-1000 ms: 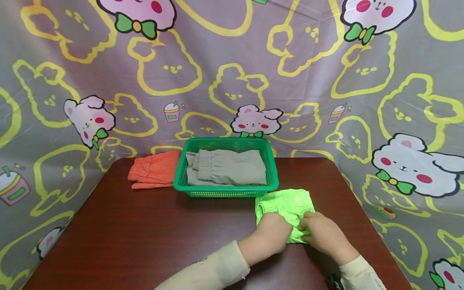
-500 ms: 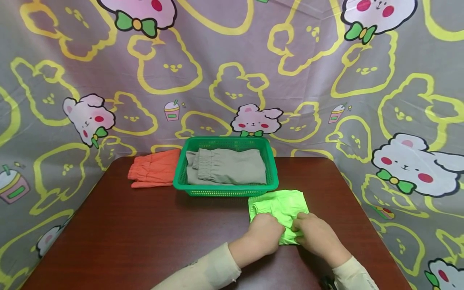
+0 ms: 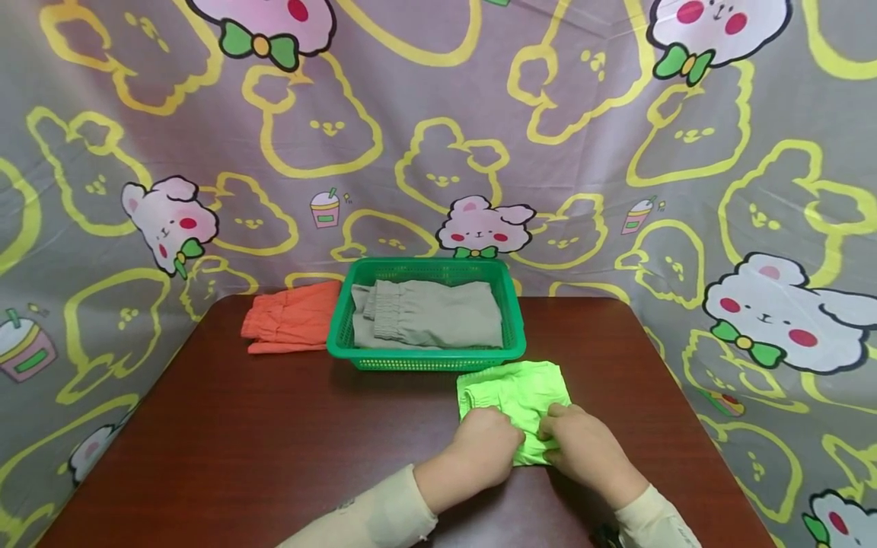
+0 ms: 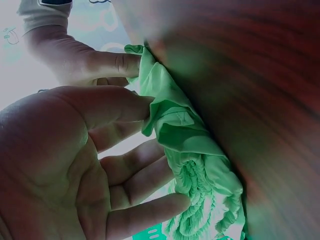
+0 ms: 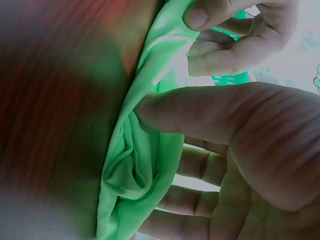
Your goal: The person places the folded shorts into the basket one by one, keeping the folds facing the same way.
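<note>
Folded neon green elastic-waist pants lie on the table in front of the basket, in the head view. My left hand pinches their near left part; in the left wrist view its thumb presses the near side and the fingers reach over the top, beside the gathered waistband. My right hand grips the near right part. In the right wrist view the right thumb is tucked into a fold, with the other fingers behind the cloth. Both hands partly cover the front of the pants.
A green plastic basket holds folded grey elastic-waist clothing at the back of the table. Folded orange clothing lies against its left side. The dark wooden table meets a cartoon-printed cloth behind.
Both hands have slid the neon green pants a short way to the left and slightly toward me, keeping their hold. The basket, grey clothing and orange clothing have stayed in place.
</note>
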A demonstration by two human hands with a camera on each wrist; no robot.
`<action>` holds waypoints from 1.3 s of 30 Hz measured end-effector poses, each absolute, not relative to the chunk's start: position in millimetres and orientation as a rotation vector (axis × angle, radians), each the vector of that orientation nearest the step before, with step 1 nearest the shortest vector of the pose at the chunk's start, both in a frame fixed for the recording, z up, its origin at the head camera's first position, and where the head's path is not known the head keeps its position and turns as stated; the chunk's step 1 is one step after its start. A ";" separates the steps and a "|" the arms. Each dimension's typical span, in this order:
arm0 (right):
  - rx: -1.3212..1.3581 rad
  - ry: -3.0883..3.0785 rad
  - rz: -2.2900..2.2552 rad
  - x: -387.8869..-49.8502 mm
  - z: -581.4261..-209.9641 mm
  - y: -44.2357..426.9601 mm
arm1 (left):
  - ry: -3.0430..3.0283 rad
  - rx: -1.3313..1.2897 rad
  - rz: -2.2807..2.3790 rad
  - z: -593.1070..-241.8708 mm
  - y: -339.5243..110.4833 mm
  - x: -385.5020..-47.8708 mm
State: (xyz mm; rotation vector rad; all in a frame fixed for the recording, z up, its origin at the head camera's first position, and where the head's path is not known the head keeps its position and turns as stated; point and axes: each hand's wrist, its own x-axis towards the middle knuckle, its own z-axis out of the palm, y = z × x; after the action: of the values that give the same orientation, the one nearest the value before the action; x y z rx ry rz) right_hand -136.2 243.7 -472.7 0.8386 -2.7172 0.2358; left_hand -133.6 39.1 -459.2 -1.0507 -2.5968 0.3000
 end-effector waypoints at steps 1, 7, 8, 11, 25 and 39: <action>0.834 -2.719 0.237 -135.7 -472.3 242.3 | -2.597 -1.050 0.295 -458.8 38.0 -133.3; 0.822 -2.714 0.239 -133.0 -470.7 231.8 | -2.625 -1.034 0.269 -459.2 30.6 -132.5; 0.819 -2.712 0.240 -132.5 -470.3 230.1 | -2.626 -1.032 0.266 -459.3 29.4 -132.4; 0.809 -2.716 0.239 -131.5 -469.7 225.5 | -2.627 -1.030 0.259 -460.0 26.0 -132.1; 0.778 -2.747 0.229 -128.6 -468.0 204.3 | -2.642 -1.045 0.244 -460.7 10.5 -130.8; 0.799 -2.741 0.232 -130.1 -473.3 192.2 | -2.621 -1.048 0.186 -460.0 -7.8 -130.7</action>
State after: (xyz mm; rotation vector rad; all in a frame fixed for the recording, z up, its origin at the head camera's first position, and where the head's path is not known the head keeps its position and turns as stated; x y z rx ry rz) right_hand -130.1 192.2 -473.3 0.7988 -2.7412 0.2316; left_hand -130.7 -7.8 -460.0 -1.0479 -2.6215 0.1860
